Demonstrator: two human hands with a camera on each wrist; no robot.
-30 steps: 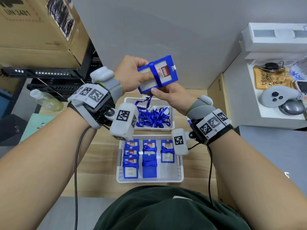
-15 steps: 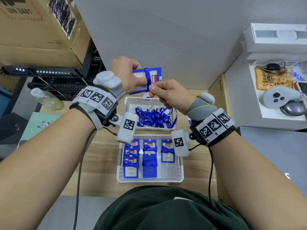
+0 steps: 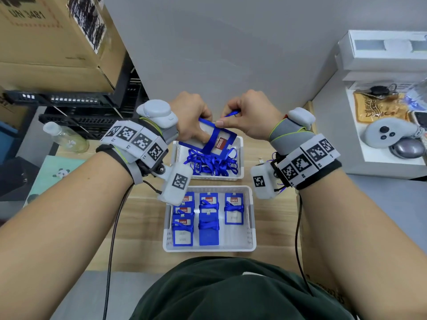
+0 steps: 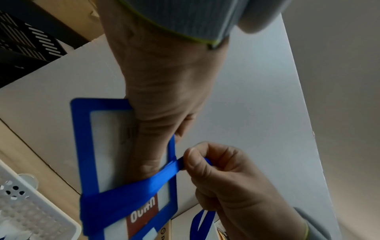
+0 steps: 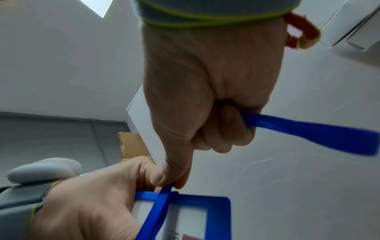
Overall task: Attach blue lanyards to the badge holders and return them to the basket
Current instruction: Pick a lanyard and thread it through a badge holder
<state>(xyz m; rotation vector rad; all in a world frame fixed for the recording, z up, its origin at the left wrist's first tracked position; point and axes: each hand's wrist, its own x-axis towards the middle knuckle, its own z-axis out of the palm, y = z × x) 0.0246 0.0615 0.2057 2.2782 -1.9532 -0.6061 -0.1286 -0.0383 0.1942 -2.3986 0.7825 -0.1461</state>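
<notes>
My left hand (image 3: pixel 193 121) grips a blue badge holder (image 3: pixel 213 137) with a red and white card, held in the air above the far basket. A blue lanyard (image 4: pixel 131 191) is wound across the holder's front. My right hand (image 3: pixel 245 118) pinches the lanyard's free end (image 5: pixel 308 133) between thumb and forefinger, just right of the holder's upper edge. The left thumb (image 4: pixel 152 146) lies flat over the holder's window. The near white basket (image 3: pixel 250 229) holds several badge holders (image 3: pixel 209 218) wrapped in blue lanyards. The far white basket (image 3: pixel 240 158) holds a loose pile of blue lanyards (image 3: pixel 212 162).
The baskets stand on a wooden table (image 3: pixel 143 218) against a grey wall. A clear bottle (image 3: pixel 65 139) and a panda booklet (image 3: pixel 53 176) lie at the left. Cardboard boxes (image 3: pixel 53 38) and black racks stand behind them. A white shelf (image 3: pixel 379 158) with a controller (image 3: pixel 388 132) is on the right.
Both hands have come down toward the far basket. The holder has turned so its front tilts toward me, and my right hand has drawn the lanyard end out to the right.
</notes>
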